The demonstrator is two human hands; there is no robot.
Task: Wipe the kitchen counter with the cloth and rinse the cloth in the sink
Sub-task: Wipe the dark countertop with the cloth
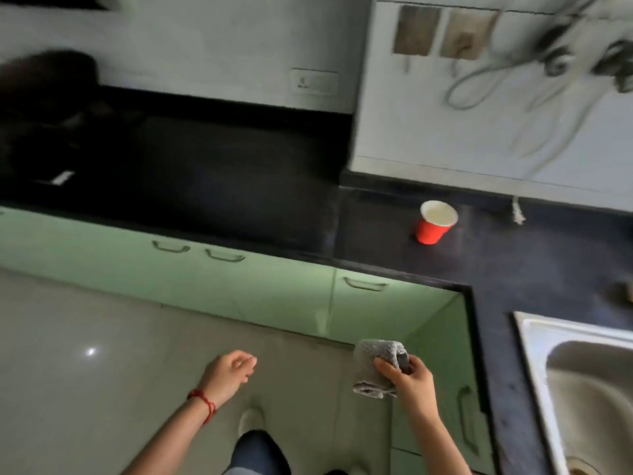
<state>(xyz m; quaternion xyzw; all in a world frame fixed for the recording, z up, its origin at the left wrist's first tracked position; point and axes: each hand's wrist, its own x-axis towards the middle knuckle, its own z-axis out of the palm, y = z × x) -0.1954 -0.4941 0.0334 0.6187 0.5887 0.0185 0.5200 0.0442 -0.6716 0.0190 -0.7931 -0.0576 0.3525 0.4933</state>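
Currently right hand [407,375] pinches grey cloth [376,365] over floor; black counter [513,262] lies ahead-right, sink [534,337] rightward; left hand [227,371] loosely curled, empty.

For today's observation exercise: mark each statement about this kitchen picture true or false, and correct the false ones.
1. The right hand holds the grey cloth. True.
2. The cloth is pressed on the counter. False: it is held in the air, in front of the cabinets.
3. A red cup stands upright on the counter. True.
4. The left hand grips the cup. False: it is empty, over the floor.
5. The sink lies at the right. True.
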